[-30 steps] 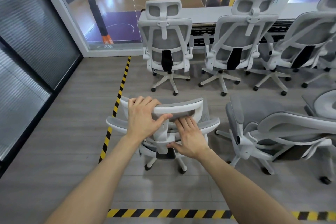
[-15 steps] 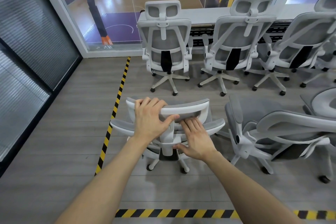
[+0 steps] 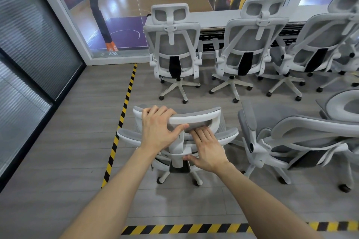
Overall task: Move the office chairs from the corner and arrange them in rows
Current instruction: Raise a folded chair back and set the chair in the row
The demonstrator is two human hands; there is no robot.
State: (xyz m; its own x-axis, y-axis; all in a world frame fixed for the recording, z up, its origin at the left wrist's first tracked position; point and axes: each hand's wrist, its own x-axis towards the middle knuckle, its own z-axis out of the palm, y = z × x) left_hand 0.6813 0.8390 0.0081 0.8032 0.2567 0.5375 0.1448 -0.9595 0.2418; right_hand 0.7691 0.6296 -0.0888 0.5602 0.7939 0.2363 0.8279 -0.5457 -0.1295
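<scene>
Grey mesh chair [image 3: 223,134]: it stands on the wood-look floor [image 3: 58,141] just inside the yellow-and-black tape [image 3: 124,106]. It is behind the leftmost front-row chair [image 3: 174,52], with its back to the camera.
Step in hand: probably squaring this chair into a second row.
Doing it well: steer from the top with light, even pressure from both hands so the castors roll and the base does not swivel. Line the back up with the chair ahead and leave a walking gap between them. Watch the right armrest, which sits near the reclined chair [image 3: 291,141] alongside. The left castors should stay inside the tape.
Left hand [image 3: 157,132]: it grips the headrest [image 3: 196,116], with the fingers curled over the top edge and the thumb hooked under the lower edge.
Right hand [image 3: 207,147]: it holds nothing. The fingers lie straight and flat against the top of the backrest under the headrest, and the thumb touches the white stem bracket [image 3: 176,153].
Front row: three chairs face the white worktop [image 3: 213,17] by the glass wall.
</scene>
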